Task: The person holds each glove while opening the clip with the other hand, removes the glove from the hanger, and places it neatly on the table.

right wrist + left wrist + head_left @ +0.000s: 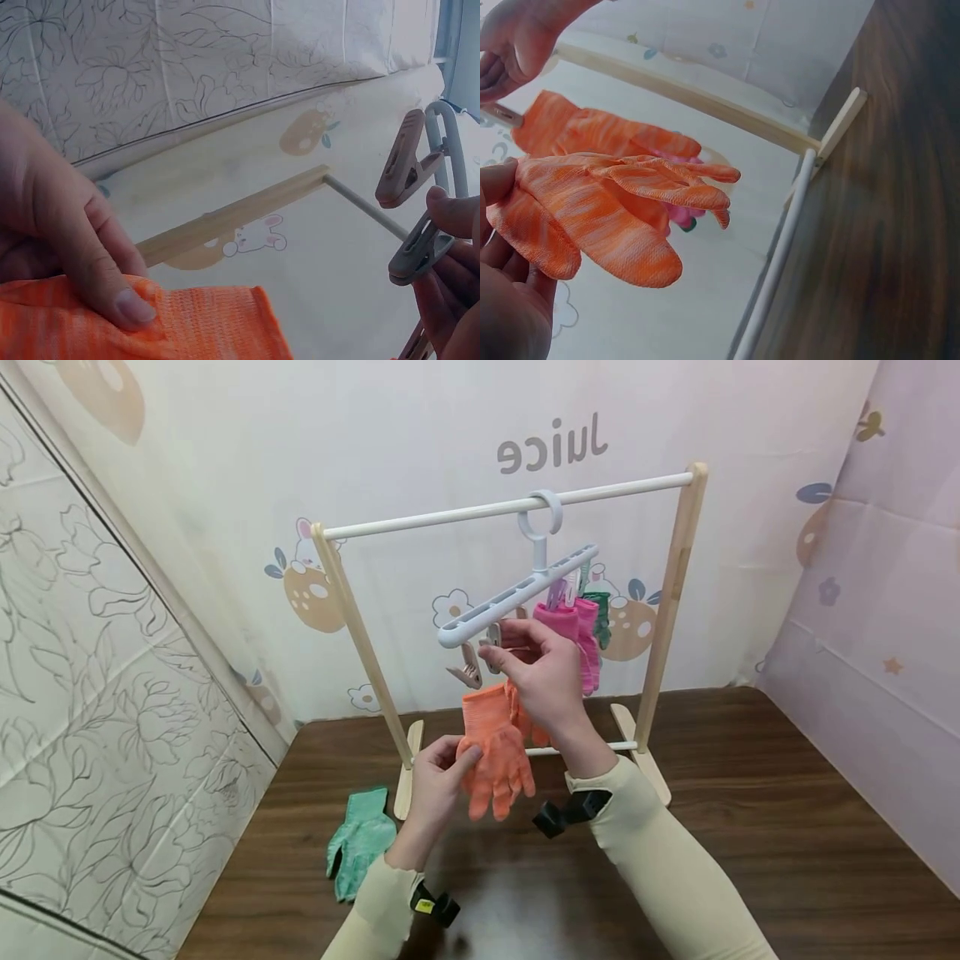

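Two hands work near the middle of the head view. Left hand (437,772): thumb and fingers pinch the orange glove (495,760), cuff up, at centre frame. Right hand (547,672): thumb and fingers are clamped on the grey clip (411,262), which is above the cuff and apart from it. The step in hand appears to be clipping this glove; the next move likely calls for raising the cuff into the clip, then releasing the clip. A beige clip (468,668) hangs just left. A second orange glove (592,131) is behind; its fastening is unclear. Pink gloves (588,643) hang at upper right. No container shows; the hanger (517,593), on a white rail (630,489), bears the load. A green glove (365,839) lies on the table (750,818), lower left.
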Demonstrator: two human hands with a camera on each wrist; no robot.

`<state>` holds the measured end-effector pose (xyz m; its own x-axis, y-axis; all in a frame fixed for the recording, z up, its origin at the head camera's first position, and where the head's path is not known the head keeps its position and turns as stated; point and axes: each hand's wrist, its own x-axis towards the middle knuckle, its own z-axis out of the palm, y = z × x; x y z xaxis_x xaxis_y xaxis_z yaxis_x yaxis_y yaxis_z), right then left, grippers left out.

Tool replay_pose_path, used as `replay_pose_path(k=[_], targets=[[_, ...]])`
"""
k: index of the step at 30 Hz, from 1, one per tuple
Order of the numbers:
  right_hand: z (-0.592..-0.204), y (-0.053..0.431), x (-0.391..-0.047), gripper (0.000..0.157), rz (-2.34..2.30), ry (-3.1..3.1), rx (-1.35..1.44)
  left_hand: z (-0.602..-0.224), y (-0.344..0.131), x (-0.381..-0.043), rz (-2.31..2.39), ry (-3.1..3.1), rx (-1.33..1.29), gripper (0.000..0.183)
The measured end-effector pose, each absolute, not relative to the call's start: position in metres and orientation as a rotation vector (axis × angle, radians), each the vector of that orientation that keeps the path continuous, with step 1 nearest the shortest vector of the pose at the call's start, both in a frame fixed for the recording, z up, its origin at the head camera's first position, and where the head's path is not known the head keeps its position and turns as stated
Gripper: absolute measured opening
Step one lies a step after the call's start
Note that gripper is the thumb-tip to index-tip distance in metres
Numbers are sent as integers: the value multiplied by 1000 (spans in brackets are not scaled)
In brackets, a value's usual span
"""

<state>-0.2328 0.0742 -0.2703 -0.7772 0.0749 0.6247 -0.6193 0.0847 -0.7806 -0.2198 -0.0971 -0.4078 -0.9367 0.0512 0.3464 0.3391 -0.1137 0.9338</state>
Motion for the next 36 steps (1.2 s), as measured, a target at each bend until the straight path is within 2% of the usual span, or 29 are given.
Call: replay_pose_path(k=[14, 36], targets=[[-274, 80, -230, 38, 1772, -1815, 553, -427, -119, -210, -2101, -2106, -301, 22], [-277, 82, -228, 39, 1734, -1793, 574, -453, -159, -184, -2101, -2296, -203, 17]])
